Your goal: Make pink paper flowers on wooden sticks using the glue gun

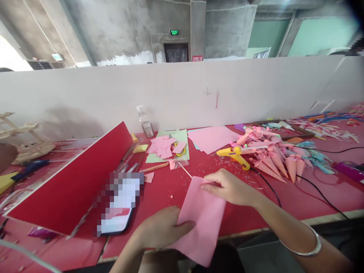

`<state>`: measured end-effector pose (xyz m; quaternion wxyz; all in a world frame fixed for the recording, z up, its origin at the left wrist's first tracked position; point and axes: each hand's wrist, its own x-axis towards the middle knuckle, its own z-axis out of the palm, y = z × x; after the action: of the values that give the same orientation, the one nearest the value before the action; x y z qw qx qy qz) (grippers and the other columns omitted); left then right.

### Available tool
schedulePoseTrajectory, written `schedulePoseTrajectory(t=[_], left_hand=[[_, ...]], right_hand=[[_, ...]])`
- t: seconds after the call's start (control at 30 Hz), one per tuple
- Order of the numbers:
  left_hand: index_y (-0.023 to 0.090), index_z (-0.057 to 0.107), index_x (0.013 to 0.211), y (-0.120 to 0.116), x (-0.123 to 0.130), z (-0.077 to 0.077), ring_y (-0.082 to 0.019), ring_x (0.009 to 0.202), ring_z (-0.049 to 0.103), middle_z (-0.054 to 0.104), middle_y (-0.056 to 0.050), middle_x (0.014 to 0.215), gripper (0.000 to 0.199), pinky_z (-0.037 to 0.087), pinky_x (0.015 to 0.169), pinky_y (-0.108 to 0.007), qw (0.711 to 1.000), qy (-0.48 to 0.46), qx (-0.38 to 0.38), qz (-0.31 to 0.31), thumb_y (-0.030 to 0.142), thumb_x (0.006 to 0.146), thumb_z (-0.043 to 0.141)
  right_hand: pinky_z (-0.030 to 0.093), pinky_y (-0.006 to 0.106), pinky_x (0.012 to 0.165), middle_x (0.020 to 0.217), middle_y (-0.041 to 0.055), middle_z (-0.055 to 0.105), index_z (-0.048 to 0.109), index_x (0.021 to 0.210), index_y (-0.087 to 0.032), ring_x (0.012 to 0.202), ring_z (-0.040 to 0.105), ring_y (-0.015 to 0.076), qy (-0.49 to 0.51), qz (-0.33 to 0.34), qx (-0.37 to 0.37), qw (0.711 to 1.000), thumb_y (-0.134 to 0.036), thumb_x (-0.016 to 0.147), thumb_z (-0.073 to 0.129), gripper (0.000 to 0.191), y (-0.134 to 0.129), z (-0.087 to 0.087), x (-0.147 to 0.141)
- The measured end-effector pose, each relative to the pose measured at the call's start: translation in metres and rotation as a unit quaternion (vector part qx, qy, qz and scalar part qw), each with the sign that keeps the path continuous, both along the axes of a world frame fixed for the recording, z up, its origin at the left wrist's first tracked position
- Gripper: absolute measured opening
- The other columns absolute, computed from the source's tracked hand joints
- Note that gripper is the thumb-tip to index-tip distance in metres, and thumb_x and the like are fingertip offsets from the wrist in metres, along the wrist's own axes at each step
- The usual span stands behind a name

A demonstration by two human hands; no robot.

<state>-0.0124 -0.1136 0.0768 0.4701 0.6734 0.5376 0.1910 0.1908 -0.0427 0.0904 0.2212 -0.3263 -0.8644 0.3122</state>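
A sheet of pink paper [203,220] is held between my two hands over the front edge of the red table. My left hand [162,229] grips its left side, thumb on top and fingers underneath. At the upper right corner my right hand [227,185] pinches the sheet between thumb and fingers. A thin white stick [185,170] lies just behind the paper, its near end meeting the sheet's top edge; whether it touches I cannot tell. Beyond my right hand rests a yellow glue gun [234,155] beside a heap of pink paper cones [270,161].
Cut pink pieces [162,147] lie on a green sheet [183,140]. Larger pink sheets [213,137] sit behind. A phone [119,212] leans left of my hands, near a red board [82,178]. A white partition [176,91] closes the back. Black cords [321,193] cross the right side.
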Motion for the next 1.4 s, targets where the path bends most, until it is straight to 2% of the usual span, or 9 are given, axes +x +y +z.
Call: schedulePoseTrajectory(t=[0.1,0.2,0.33,0.43,0.6,0.77,0.93,1.07,1.4], left_hand=[[0.018,0.064,0.081,0.002,-0.002,-0.007,-0.015,0.064,0.054,0.063,0.001,0.072,0.029,0.039,0.057,-0.021,0.996,0.042,-0.041,-0.062,0.041,0.071,0.048],[0.014,0.062,0.073,0.006,-0.004,-0.020,-0.014,0.059,0.052,0.060,0.000,0.067,0.033,0.034,0.049,-0.021,0.992,0.108,-0.041,-0.054,0.045,0.070,0.049],[0.015,0.055,0.067,0.011,0.004,-0.035,-0.016,0.058,0.052,0.058,-0.002,0.063,0.034,0.028,0.048,-0.022,0.962,0.256,0.098,0.014,0.043,0.077,0.039],[0.018,0.054,0.074,0.012,0.012,-0.039,-0.019,0.061,0.056,0.059,-0.004,0.066,0.032,0.029,0.050,-0.024,0.918,0.366,0.147,0.035,0.038,0.082,0.031],[0.021,0.052,0.086,0.008,0.006,-0.042,-0.021,0.070,0.058,0.061,-0.005,0.079,0.026,0.036,0.055,-0.026,0.894,0.419,0.150,0.054,0.035,0.084,0.030],[0.020,0.046,0.110,0.002,-0.004,-0.050,-0.023,0.098,0.050,0.053,-0.008,0.109,0.031,0.041,0.075,-0.032,0.880,0.397,0.245,0.086,0.028,0.081,0.038],[0.020,0.046,0.114,-0.002,0.001,-0.058,-0.022,0.104,0.046,0.050,-0.007,0.115,0.036,0.036,0.088,-0.036,0.883,0.372,0.284,0.031,0.025,0.079,0.041],[0.020,0.045,0.116,0.003,-0.005,-0.061,-0.025,0.107,0.043,0.047,-0.009,0.119,0.036,0.038,0.086,-0.038,0.864,0.395,0.302,0.078,0.025,0.080,0.039],[0.017,0.053,0.090,0.022,-0.021,-0.052,-0.017,0.086,0.054,0.056,-0.007,0.089,0.028,0.041,0.074,-0.026,0.885,0.400,0.222,0.090,0.018,0.086,0.025]], right_hand=[[0.015,0.020,0.044,0.052,-0.0058,0.021,0.031,0.051,-0.016,0.048,0.024,0.0053,0.016,-0.009,-0.034,0.999,-0.035,0.080,0.042,0.037,-0.001,-0.015,0.003],[0.014,0.020,0.043,0.052,-0.0059,0.020,0.027,0.052,-0.016,0.048,0.023,0.0051,0.034,-0.041,-0.065,0.996,-0.036,0.081,0.040,0.037,-0.005,-0.040,0.005],[0.015,0.020,0.043,0.049,-0.0060,0.023,0.033,0.051,-0.016,0.046,0.026,0.0057,0.030,-0.106,-0.064,0.992,-0.035,0.083,0.036,0.037,-0.012,-0.074,0.001],[0.018,0.021,0.045,0.046,-0.0045,0.037,0.046,0.054,-0.014,0.046,0.035,0.0075,-0.047,-0.132,0.014,0.990,-0.032,0.083,0.037,0.035,-0.015,-0.085,-0.003],[0.028,0.025,0.057,0.057,0.0046,0.060,0.060,0.064,-0.016,0.063,0.052,0.0161,-0.204,-0.154,0.151,0.955,-0.028,0.084,0.038,0.032,-0.016,-0.079,-0.012],[0.030,0.024,0.058,0.061,0.0065,0.064,0.063,0.072,-0.018,0.060,0.056,0.0156,-0.277,-0.185,0.165,0.928,-0.026,0.084,0.038,0.029,-0.013,-0.071,-0.013],[0.028,0.025,0.052,0.061,0.0062,0.065,0.063,0.076,-0.020,0.056,0.059,0.0160,-0.309,-0.216,0.176,0.909,-0.026,0.085,0.037,0.029,-0.005,-0.071,-0.005],[0.027,0.025,0.050,0.059,0.0051,0.064,0.062,0.074,-0.021,0.055,0.059,0.0166,-0.326,-0.219,0.190,0.900,-0.026,0.084,0.038,0.027,-0.004,-0.073,0.002],[0.030,0.025,0.053,0.058,0.0059,0.064,0.063,0.078,-0.021,0.055,0.060,0.0170,-0.340,-0.224,0.195,0.893,-0.027,0.084,0.038,0.026,-0.005,-0.075,0.004]])
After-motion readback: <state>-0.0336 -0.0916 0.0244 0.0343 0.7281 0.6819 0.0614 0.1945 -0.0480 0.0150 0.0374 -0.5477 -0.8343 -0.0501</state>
